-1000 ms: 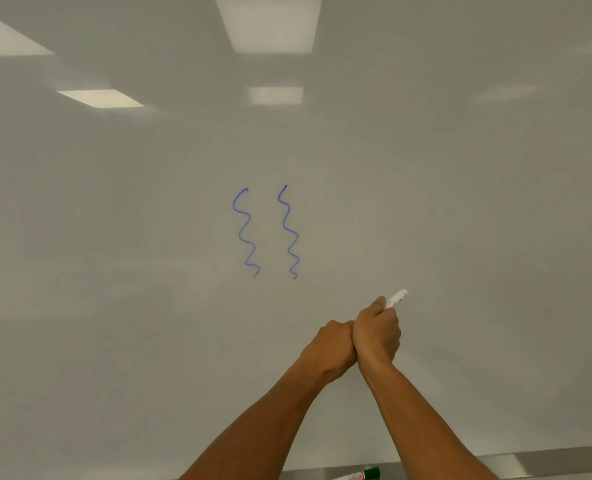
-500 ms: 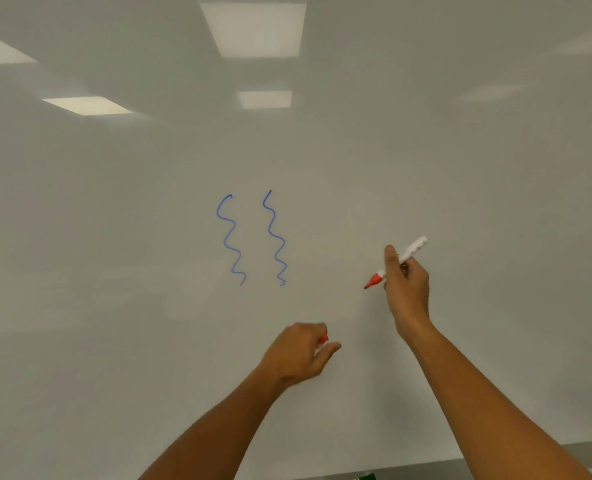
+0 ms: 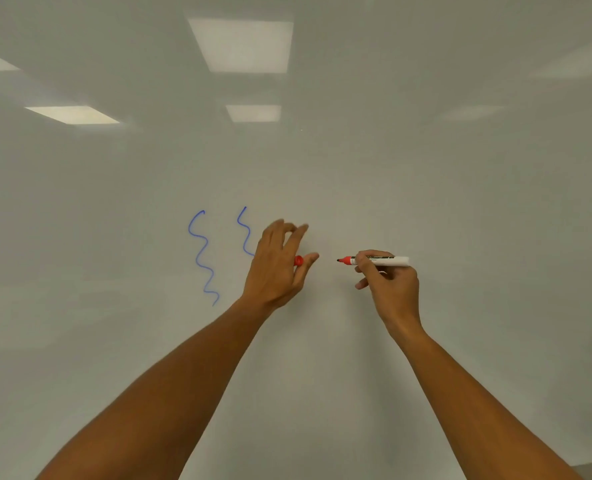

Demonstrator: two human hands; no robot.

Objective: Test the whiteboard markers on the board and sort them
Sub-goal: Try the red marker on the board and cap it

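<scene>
The right hand [image 3: 390, 282] holds the open red marker [image 3: 374, 260]. The left hand [image 3: 277, 265] pinches its cap [image 3: 298, 260] loosely — it might drop.

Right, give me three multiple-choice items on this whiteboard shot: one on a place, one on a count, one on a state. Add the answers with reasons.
1. Where is the red cap?
A. On the marker
B. In the left hand
C. On the board's ledge

2. How many blue squiggles are on the whiteboard?
A. One
B. Two
C. Four

3. What state is the red marker in the right hand in?
A. Uncapped, tip pointing left
B. Capped
C. Uncapped, tip pointing down

Answers: 1 B, the cap shows between the left hand's fingers. 2 B, two wavy blue lines stand side by side, the second partly behind the left hand. 3 A, the bare dark tip points toward the left hand.
</scene>
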